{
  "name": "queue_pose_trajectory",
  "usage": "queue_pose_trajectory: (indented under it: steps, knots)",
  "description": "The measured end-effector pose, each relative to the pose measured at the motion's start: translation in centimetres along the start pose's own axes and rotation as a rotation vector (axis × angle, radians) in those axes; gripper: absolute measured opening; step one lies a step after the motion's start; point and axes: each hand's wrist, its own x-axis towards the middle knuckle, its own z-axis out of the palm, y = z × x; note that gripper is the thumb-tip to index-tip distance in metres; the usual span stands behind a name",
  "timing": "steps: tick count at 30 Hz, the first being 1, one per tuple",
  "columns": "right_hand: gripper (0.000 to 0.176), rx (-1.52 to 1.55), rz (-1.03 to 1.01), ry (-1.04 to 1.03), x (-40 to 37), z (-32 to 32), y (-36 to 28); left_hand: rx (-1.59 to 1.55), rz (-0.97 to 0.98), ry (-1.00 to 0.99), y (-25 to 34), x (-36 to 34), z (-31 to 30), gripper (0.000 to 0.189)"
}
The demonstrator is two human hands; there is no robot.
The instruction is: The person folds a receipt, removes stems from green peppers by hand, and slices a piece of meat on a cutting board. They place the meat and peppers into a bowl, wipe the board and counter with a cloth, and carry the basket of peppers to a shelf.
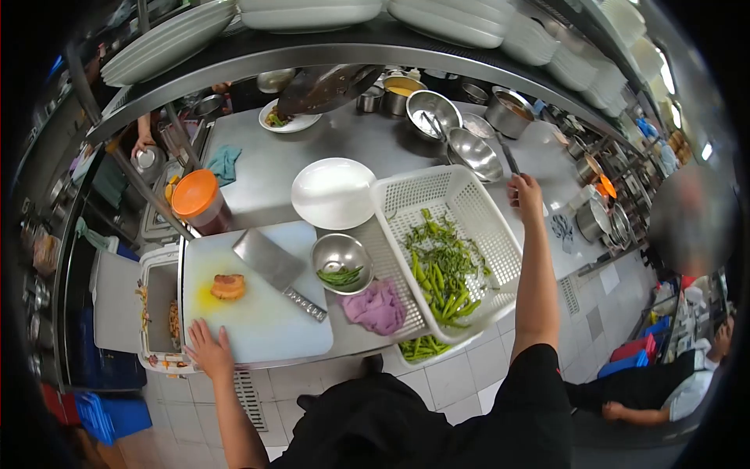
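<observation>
My left hand (pixel 209 349) lies with fingers spread at the front left edge of the white cutting board (pixel 269 336). On that board sit a browned block of meat (pixel 228 287) in a yellow stain and a broad cleaver (pixel 269 260). My right hand (pixel 525 193) reaches past the right side of a white perforated basket (pixel 500 270), fingers curled at the near end of a dark, slim tool (pixel 508 155) whose kind is unclear. Inside the basket are green chillies (pixel 445 289) and leafy greens. A steel bowl (pixel 342 252) of green pods stands beside the board.
A purple cloth (pixel 375 307) lies between board and basket. Behind are an empty white plate (pixel 333 194), an orange-lidded tub (pixel 199 199) and steel bowls (pixel 475 154). A plate shelf (pixel 312 47) overhangs the counter. A person (pixel 664 391) is at the right.
</observation>
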Motion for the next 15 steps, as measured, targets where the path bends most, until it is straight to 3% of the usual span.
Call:
queue_pose_trajectory:
  steps: [1,2,4,7,10,12,14,15]
  knots:
    - [0.039,-0.082,-0.007,0.027,2.7,-0.1,1.3,0.199,-0.089,-0.175,1.1,-0.3,0.1,0.057]
    - [0.036,-0.162,-0.015,0.046,5.2,0.3,2.3,0.220,-0.114,-0.177,1.4,-0.2,0.4,0.057]
    - [0.049,-0.295,0.008,-0.002,11.0,0.6,6.3,0.199,-0.102,-0.221,0.6,-0.1,0.5,0.059]
    - [0.044,-0.550,0.074,-0.104,15.7,1.4,9.7,0.244,-0.127,-0.222,1.0,-0.2,0.5,0.060]
    - [0.033,-0.642,0.052,-0.089,16.9,2.1,11.8,0.265,-0.114,-0.205,0.5,-0.5,1.4,0.061]
    - [0.041,-0.832,0.053,-0.091,17.0,2.0,11.5,0.231,-0.120,-0.205,0.4,-0.6,1.5,0.062]
    - [0.052,-1.090,-0.451,0.147,22.6,0.1,17.6,0.208,-0.141,-0.211,2.0,0.1,-0.6,0.059]
    - [0.056,-1.011,-0.383,0.076,21.3,0.6,15.5,0.163,-0.133,-0.222,2.3,0.6,-1.6,0.056]
